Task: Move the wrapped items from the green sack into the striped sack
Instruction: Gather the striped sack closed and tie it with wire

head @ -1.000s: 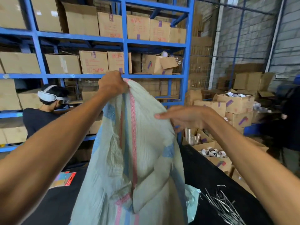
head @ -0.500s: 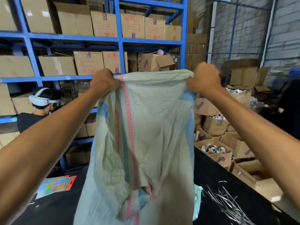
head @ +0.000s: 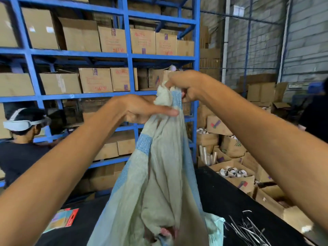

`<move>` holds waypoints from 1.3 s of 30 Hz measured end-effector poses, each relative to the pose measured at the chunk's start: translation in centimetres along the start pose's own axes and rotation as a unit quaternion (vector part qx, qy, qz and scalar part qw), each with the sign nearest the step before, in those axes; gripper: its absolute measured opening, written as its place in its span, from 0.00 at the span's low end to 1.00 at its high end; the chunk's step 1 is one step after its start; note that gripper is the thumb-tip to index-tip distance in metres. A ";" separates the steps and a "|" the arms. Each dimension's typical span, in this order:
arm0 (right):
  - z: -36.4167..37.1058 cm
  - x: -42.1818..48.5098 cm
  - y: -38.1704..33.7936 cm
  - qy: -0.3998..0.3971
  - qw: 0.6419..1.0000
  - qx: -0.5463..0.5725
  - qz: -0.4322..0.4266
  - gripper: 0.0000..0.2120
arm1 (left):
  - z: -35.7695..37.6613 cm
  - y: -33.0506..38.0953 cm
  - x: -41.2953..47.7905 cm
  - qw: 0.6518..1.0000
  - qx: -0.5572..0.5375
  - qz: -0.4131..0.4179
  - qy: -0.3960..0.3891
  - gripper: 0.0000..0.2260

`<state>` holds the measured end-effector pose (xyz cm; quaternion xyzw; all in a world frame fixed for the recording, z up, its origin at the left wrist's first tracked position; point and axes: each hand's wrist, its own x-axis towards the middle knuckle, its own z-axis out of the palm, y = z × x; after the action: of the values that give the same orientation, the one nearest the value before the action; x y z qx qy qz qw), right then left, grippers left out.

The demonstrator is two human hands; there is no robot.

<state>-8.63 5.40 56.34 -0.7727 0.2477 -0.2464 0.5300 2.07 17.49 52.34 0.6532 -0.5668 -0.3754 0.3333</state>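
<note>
Biggest thing in shot is the striped sack (head: 159, 174), pale weave with blue bands, hanging long and limp from its gathered mouth down past the bottom of the picture, over a black table (head: 221, 192). The right hand (head: 184, 86) is up top, fingers closed tight around the bunched neck of the sack. The left hand (head: 147, 110) sits just below it, palm pressed to the cloth with fingers stretched flat along the gather, touching but not closed.

Here's the worry: with the mouth scrunched shut like this, nothing can go in. Whoever wants to load it has to spread that opening again, and one hand alone carries the hang of the sack. If the right-hand grip slackens, the whole thing drops in a heap on the table.

Low down, a pale green edge (head: 216, 226) peeks out beside the sack's right flank; that may be the green sack, mostly hidden. I can't see any wrapped items at all from here, so how much is moved is anyone's guess.

Smaller hazard: a scatter of thin silver strips (head: 248, 231) lies on the table just beside that green edge. Loose weave dragged across those could snag. A colourful leaflet (head: 62, 219) lies well apart on the left, no bother.
</note>
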 end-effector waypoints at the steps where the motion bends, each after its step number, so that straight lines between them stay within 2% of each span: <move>1: 0.3 0.2 -0.5 0.000 1.000 -0.002 -0.001 0.09 | 0.6 0.0 0.6 0.999 0.012 -0.006 0.043 0.29; 3: 0.4 0.1 -0.9 -0.002 1.000 0.011 0.002 0.07 | 0.9 -0.7 1.8 0.986 0.037 -0.014 0.162 0.31; 5: 0.2 -0.3 -0.4 -0.023 0.998 0.064 0.010 0.05 | 0.1 -2.2 2.8 0.968 0.021 0.010 0.250 0.20; 7: 0.4 -0.9 1.3 -0.007 0.996 0.093 -0.008 0.06 | -0.6 -3.4 3.5 0.955 -0.044 0.025 0.292 0.10; 10: 3.8 -1.9 6.7 0.060 0.997 0.020 -0.036 0.11 | -1.4 -4.6 4.6 0.931 -0.188 -0.014 0.313 0.07; 11: 5.5 -2.5 9.0 0.047 0.999 -0.013 -0.026 0.11 | -1.5 -4.6 4.8 0.925 -0.211 -0.028 0.314 0.06; 14: 10.7 -4.8 16.1 -0.016 0.997 -0.074 -0.008 0.16 | -2.0 -4.9 5.4 0.910 -0.236 -0.047 0.338 0.10; 17: 12.4 -6.1 20.5 -0.015 0.996 -0.089 0.010 0.14 | -2.7 -5.2 5.4 0.898 -0.237 -0.050 0.367 0.11; 20: 10.2 -7.2 21.1 -0.096 0.986 -0.022 0.133 0.20 | -3.8 -6.0 4.5 0.892 -0.218 -0.056 0.391 0.11; 21: 8.8 -7.4 20.7 -0.121 0.982 -0.015 0.144 0.20 | -4.3 -6.3 4.2 0.888 -0.218 -0.053 0.401 0.10; 23: 6.3 -7.9 19.2 -0.148 0.981 0.013 0.126 0.18 | -4.9 -7.0 3.6 0.875 -0.225 -0.040 0.426 0.08; 26: 4.0 -8.7 15.4 -0.123 0.989 -0.003 0.079 0.14 | -5.2 -7.7 3.0 0.858 -0.236 -0.015 0.456 0.04; 28: 3.2 -9.0 12.6 -0.075 0.995 -0.061 0.037 0.09 | -5.2 -7.9 2.8 0.861 -0.213 -0.016 0.461 0.04; 30: 2.3 -8.8 9.4 -0.025 0.998 -0.060 -0.002 0.09 | -5.0 -7.7 2.6 0.869 -0.172 -0.012 0.463 0.06; 33: 0.4 -8.0 4.7 -0.012 0.994 0.108 -0.018 0.08 | -5.0 -7.6 2.1 0.877 -0.151 0.005 0.456 0.14; 35: -0.3 -7.4 2.5 -0.030 0.982 0.185 -0.013 0.03 | -5.1 -7.5 1.4 0.888 -0.153 -0.003 0.433 0.17; 37: -0.2 -6.8 1.5 -0.048 0.973 0.225 -0.008 0.03 | -4.8 -6.8 0.2 0.913 -0.142 -0.024 0.381 0.17; 39: 0.3 -6.0 1.0 -0.044 0.966 0.255 -0.014 0.05 | -4.4 -5.7 -1.2 0.947 -0.125 -0.017 0.296 0.20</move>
<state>-13.09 9.22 54.61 -0.6250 0.1426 -0.2748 0.7166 8.59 19.50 49.73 0.6978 -0.3801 -0.2389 0.5581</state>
